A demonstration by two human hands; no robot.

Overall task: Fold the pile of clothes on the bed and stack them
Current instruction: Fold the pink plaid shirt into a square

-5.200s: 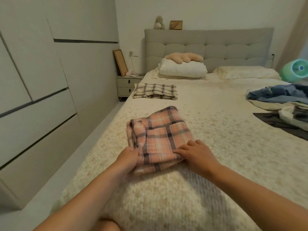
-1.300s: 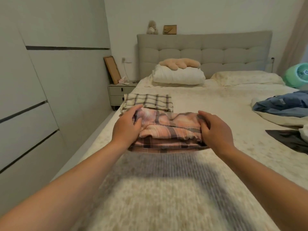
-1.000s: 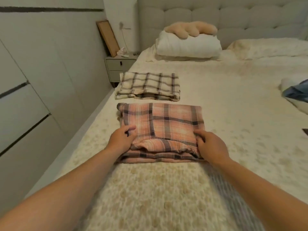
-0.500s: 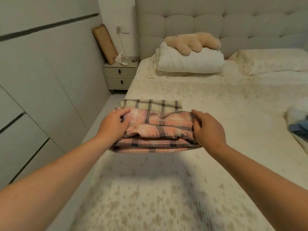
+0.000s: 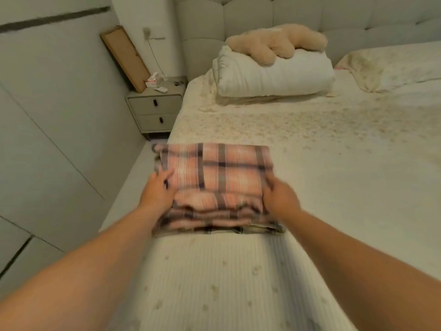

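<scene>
A folded pink plaid garment (image 5: 222, 177) lies flat near the left edge of the bed (image 5: 322, 163). It covers the folded beige plaid garment, of which only a thin strip (image 5: 260, 229) shows under its near edge. My left hand (image 5: 157, 189) grips the pink garment's left side, thumb on top. My right hand (image 5: 279, 194) grips its right side. The view is slightly blurred.
A white folded duvet (image 5: 274, 75) with a beige plush toy (image 5: 276, 43) lies at the head of the bed, a pillow (image 5: 391, 65) to its right. A bedside table (image 5: 156, 108) stands left of the bed, a wardrobe (image 5: 47, 115) along the left wall.
Both hands carried the pink plaid garment forward and lowered it onto the beige plaid garment, which is now almost hidden beneath it.
</scene>
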